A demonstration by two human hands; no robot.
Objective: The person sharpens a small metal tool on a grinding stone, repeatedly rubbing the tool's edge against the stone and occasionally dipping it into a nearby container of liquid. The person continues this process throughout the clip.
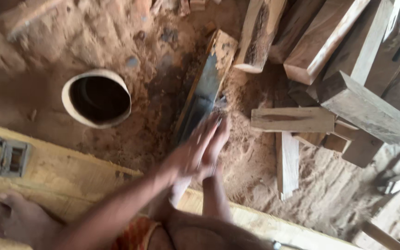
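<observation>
Both hands, left point(186, 155) and right point(216, 143), pressed flat together, holding nothing visible; plank point(204, 90) runs lengthwise just beyond fingertips.

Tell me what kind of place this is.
Probably a rough woodworking yard or carpenter's workshop: sawdust covers the ground, cut timber blocks are piled up, and a long pale plank lies below the blurred hands.

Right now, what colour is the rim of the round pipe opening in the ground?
Pale cream rim, dark inside; the head view shows it.
</observation>
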